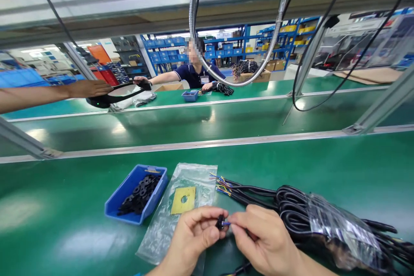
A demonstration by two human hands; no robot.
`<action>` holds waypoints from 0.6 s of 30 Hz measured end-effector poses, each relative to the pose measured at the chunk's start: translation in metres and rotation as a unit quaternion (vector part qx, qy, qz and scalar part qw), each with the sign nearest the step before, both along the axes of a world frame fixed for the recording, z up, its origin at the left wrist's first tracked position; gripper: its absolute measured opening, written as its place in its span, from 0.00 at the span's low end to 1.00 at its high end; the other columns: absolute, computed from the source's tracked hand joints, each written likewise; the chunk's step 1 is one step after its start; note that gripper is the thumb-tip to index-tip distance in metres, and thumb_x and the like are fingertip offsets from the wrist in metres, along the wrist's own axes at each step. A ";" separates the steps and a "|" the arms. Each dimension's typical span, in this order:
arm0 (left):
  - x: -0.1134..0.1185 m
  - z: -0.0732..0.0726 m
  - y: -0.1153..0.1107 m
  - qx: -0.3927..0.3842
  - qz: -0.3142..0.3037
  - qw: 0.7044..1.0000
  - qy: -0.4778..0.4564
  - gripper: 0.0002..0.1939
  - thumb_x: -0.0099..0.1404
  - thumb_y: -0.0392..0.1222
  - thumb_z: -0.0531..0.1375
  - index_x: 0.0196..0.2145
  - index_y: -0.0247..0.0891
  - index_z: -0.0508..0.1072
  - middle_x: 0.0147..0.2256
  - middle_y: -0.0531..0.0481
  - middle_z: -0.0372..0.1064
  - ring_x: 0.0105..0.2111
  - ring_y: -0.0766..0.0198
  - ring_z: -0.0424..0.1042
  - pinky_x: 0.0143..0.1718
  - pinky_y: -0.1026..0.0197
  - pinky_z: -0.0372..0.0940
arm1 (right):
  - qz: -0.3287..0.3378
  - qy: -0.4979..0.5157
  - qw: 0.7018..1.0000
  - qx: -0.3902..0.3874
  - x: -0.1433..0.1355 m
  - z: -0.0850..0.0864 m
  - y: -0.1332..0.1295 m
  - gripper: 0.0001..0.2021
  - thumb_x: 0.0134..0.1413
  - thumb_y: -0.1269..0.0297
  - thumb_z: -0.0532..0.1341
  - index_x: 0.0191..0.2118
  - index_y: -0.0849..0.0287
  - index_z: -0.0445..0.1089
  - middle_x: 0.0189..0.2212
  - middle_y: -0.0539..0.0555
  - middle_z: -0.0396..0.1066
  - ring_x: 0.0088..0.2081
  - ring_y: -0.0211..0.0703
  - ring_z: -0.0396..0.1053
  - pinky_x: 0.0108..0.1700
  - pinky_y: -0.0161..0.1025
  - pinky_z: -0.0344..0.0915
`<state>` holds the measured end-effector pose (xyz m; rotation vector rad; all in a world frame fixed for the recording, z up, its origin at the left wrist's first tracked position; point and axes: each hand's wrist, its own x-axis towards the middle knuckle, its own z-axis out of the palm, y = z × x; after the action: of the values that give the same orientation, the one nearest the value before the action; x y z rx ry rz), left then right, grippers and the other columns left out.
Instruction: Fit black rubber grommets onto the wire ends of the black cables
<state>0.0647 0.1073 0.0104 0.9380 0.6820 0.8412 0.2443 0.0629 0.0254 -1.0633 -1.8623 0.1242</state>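
My left hand pinches a small black plastic part between thumb and fingers. Close against it, my right hand grips a thin blue wire whose end meets the black part; whether it passes through, I cannot tell. Under the hands lies a clear plastic bag with a yellow square card that has a hole in it. A blue bin of small black parts stands to the left. To the right is a bundle of black cables with bare coloured wire ends.
Clear wrap binds the cable bundle on the green table. A metal rail crosses behind. Across it, a co-worker and another person's arm hold a black strap-like device. A flexible metal conduit hangs overhead.
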 end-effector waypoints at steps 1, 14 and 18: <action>0.001 0.001 -0.001 -0.003 0.011 1.000 0.004 0.16 0.46 0.43 0.73 0.35 0.38 0.80 0.37 0.43 0.78 0.33 0.61 0.76 0.36 0.64 0.72 | 0.000 -0.001 1.000 0.007 0.001 0.000 0.000 0.08 0.58 0.72 0.55 0.37 0.61 0.72 0.19 0.48 0.61 0.20 0.34 0.58 0.23 0.32 0.54; 0.011 0.006 -0.010 0.002 0.069 0.997 0.036 0.16 0.40 0.40 0.75 0.30 0.39 0.81 0.34 0.47 0.77 0.33 0.60 0.76 0.39 0.62 0.71 | -0.025 0.007 0.999 0.047 -0.004 -0.006 -0.001 0.05 0.59 0.71 0.56 0.37 0.60 0.69 0.23 0.50 0.69 0.21 0.34 0.60 0.23 0.33 0.58; 0.011 0.006 -0.009 -0.030 0.064 0.997 0.030 0.17 0.39 0.41 0.75 0.30 0.38 0.80 0.32 0.46 0.78 0.32 0.62 0.76 0.36 0.65 0.71 | -0.025 -0.010 0.998 0.055 -0.003 -0.009 0.001 0.05 0.61 0.72 0.55 0.39 0.60 0.68 0.26 0.51 0.70 0.23 0.35 0.61 0.25 0.33 0.59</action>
<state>0.0758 0.0985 0.0162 0.8760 0.8209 0.9036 0.2413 0.0638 0.0166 -1.0369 -1.8370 -0.0169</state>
